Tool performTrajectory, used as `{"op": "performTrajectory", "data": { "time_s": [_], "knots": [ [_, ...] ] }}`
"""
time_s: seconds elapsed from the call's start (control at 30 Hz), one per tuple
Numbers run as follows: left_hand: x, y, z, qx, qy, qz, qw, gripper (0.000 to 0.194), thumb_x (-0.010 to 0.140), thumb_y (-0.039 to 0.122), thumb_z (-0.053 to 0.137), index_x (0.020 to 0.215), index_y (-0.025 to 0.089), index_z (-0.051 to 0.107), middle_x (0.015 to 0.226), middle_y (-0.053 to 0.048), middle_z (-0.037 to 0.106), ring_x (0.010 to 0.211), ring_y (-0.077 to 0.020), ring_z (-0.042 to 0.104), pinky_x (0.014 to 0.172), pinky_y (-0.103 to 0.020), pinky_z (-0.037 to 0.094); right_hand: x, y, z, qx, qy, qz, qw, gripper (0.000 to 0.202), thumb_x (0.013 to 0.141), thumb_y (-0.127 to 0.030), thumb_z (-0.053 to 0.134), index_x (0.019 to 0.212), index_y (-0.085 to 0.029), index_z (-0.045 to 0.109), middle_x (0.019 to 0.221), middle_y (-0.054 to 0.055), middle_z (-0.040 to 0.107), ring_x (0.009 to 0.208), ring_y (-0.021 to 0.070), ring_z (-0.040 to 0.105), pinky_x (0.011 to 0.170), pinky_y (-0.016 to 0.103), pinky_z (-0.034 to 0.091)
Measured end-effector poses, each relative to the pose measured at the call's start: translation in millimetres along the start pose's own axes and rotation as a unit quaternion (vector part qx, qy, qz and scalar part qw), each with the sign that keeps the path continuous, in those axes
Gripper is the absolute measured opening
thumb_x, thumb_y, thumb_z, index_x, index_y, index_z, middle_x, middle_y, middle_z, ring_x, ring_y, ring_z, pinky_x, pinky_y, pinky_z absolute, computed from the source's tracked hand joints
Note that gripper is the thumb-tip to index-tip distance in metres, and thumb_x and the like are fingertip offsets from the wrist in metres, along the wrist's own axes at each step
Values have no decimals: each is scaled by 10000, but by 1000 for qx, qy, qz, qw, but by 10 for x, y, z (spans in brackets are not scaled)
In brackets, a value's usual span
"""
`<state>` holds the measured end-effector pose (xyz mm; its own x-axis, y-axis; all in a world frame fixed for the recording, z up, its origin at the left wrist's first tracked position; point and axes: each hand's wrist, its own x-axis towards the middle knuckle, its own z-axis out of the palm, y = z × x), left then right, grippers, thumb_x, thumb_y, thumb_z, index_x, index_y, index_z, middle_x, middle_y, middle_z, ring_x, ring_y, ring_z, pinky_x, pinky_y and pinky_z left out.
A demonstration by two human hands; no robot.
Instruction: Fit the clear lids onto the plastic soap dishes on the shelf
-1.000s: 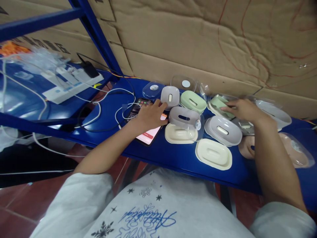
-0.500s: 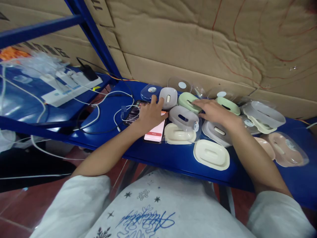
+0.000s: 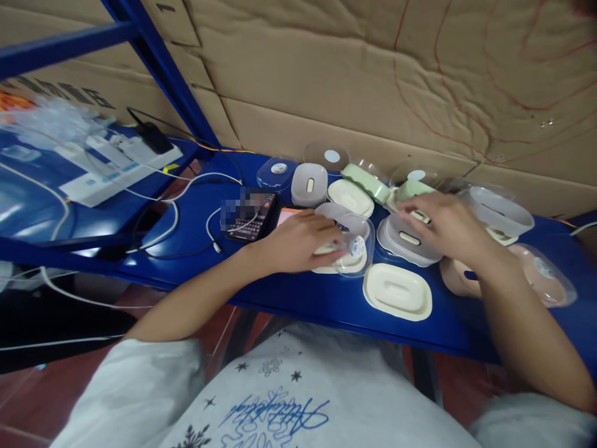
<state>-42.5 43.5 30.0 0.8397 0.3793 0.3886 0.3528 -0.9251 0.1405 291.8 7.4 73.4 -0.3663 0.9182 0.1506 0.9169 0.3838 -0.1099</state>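
Note:
My left hand [image 3: 305, 242] reaches over a clear plastic cover [image 3: 359, 264] with a round sticker, which overlaps a cream oval tray. Its fingers and thumb are apart at the cover's left side. My right hand [image 3: 438, 218] hovers, fingers spread, by a grey oval lid [image 3: 410, 239] with a slot and a second green lid [image 3: 415, 188]; contact there cannot be made out. Behind, a green lid [image 3: 366, 182] leans on its side by a cream tray [image 3: 351, 198]. Another cream tray [image 3: 397, 291] lies near the front edge.
Two phones, one dark [image 3: 252, 214] and one with a lit screen [image 3: 286, 214], lie left of the lids. White cables and a power strip [image 3: 121, 168] are farther left. Peach parts [image 3: 459, 277] and a clear box [image 3: 501, 211] sit right. Cardboard [image 3: 303, 74] stands behind the blue table [image 3: 298, 295].
My left hand has moved right from the phone to the clear cover. The right hand has shifted right, off the green lid, which is now tipped up beside a cream tray.

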Motion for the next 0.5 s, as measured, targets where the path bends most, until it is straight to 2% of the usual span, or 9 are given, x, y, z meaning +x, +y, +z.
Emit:
{"op": "performTrajectory", "data": {
  "time_s": [0.1, 0.2, 0.33, 0.43, 0.5],
  "knots": [
    [-34, 138, 36, -8, -20, 89, 996, 419, 1093, 512, 533, 841, 220, 696, 721, -24, 726, 700, -187, 689, 740, -333, 519, -385, 15, 90, 12, -72, -13, 997, 462, 1018, -565, 584, 1415, -343, 662, 1393, 83, 718, 1288, 393, 676, 1088, 611, 549],
    [-47, 185, 82, -12, -5, 103, 995, 387, 1079, 486, 572, 834, 222, 712, 685, -19, 722, 659, -178, 691, 713, -321, 530, -557, 59, 176, 20, -70, 3, 997, 472, 1044, -496, 536, 1487, -352, 617, 1470, 84, 679, 1356, 375, 649, 1121, 612, 544],
    [-33, 111, 143, -16, -1, 91, 996, 288, 1075, 454, 591, 1016, 232, 766, 897, -41, 811, 824, -200, 770, 819, -337, 589, -524, 97, 205, 65, -34, 3, 997, 440, 1089, -467, 471, 1486, -365, 632, 1483, 35, 688, 1370, 323, 652, 1155, 563, 530],
    [-24, 60, 180, -13, 0, 85, 996, 257, 1079, 419, 594, 1112, 238, 774, 1071, -57, 830, 980, -221, 790, 927, -367, 603, -478, 123, 230, 59, 8, 33, 998, 405, 1088, -490, 469, 1433, -413, 667, 1379, 5, 752, 1290, 336, 696, 1137, 586, 512],
    [-21, 53, 195, -10, 0, 93, 996, 254, 1087, 385, 585, 1202, 243, 762, 1238, -78, 805, 1156, -245, 765, 1027, -397, 588, -467, 140, 266, 52, 30, 47, 997, 392, 1082, -504, 470, 1382, -390, 695, 1322, 18, 777, 1260, 348, 705, 1134, 588, 496]
  ]
}}
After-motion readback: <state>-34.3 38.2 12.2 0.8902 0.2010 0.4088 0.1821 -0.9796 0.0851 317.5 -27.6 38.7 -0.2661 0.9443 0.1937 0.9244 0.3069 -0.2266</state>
